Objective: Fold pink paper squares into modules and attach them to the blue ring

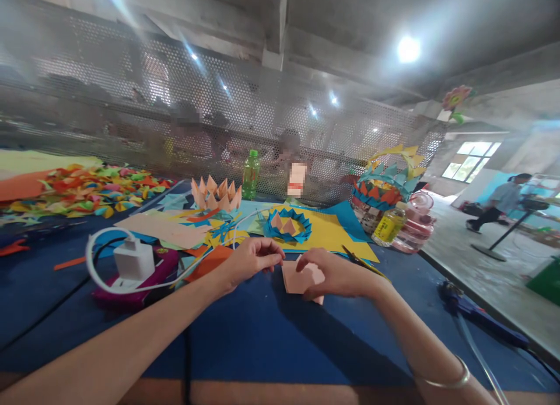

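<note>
Peach-coloured square paper (294, 279) lies in front of me on the blue tabletop, apparently more than one sheet. My right hand (335, 275) is over its right side, with the curved fingers and thumb on the paper. My left hand (258, 256) is closed, its fingertips pinched together by the paper's upper left corner; whether they hold anything is hidden. Just beyond is a blue folded-paper ring (301, 236) with peach points inside, on yellow sheets (350, 236). Scissors (365, 262) lie right of it.
A purple power strip (164, 265) with a white charger (133, 260) and cable stands left. Colourful folded pieces (83, 189) are heaped behind. A peach pointed paper ring (216, 195), green bottle (250, 174), yellow-labelled bottle (389, 225) and paper basket (380, 186) stand farther back. A glue gun (481, 314) lies right.
</note>
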The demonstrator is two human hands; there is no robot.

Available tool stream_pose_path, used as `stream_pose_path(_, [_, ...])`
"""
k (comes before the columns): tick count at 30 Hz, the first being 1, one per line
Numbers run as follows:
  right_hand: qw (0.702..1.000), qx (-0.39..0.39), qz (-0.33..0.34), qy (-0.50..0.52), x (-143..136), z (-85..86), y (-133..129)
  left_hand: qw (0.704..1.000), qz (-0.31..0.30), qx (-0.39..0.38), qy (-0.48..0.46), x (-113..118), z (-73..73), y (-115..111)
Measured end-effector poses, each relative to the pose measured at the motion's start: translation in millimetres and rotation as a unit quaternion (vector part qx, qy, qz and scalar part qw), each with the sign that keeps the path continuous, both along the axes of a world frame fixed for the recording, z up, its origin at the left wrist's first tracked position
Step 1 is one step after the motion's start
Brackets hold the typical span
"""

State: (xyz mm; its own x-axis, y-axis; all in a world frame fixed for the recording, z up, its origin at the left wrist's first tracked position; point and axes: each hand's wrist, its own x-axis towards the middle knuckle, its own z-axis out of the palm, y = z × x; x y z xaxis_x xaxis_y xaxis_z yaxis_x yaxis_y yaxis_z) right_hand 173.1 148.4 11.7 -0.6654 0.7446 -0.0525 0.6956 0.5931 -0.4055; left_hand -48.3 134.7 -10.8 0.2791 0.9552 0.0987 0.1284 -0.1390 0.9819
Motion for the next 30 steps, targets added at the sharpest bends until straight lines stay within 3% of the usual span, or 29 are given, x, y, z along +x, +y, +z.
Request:
stream_pose_path(2, [1.000, -0.008, 0.016, -0.015, -8, -3.2, 1, 1.000, 0.003, 0.003, 0.008, 0, 1.3, -1])
stream_pose_path(7, [0.998, -0.033, -0.021, 0.054, -14, -25.0, 7, 1.000, 0.007, 0.004, 0.027, 0, 2.4, -2])
stream_pose_path(11, [0.993, -0.053, -0.032, 0.098, -7, -26.9, 5, 0.999, 0.008, 0.001, 0.034, 2, 1.2, -2])
stream_pose_path(16, [0.993, -0.020, 0.017, 0.116, -1, -29.0, 7, 0.998, -0.015, -0.011, 0.063, 5, -3.9, -2])
stream_pose_path(22, [0.987, -0.047, 0.049, 0.143, 6, -45.9, 21, 0.992, -0.052, -0.034, 0.106, 4, -12.5, -2])
stream_pose_path(26, [0.983, -0.005, 0.027, 0.181, 5, -46.7, 23, 0.992, -0.065, -0.059, 0.090, 7, -11.2, -7])
stream_pose_path(30, [0.967, 0.091, -0.033, 0.236, -3, -37.6, 15, 0.989, -0.044, -0.140, 0.025, 8, -8.8, -9])
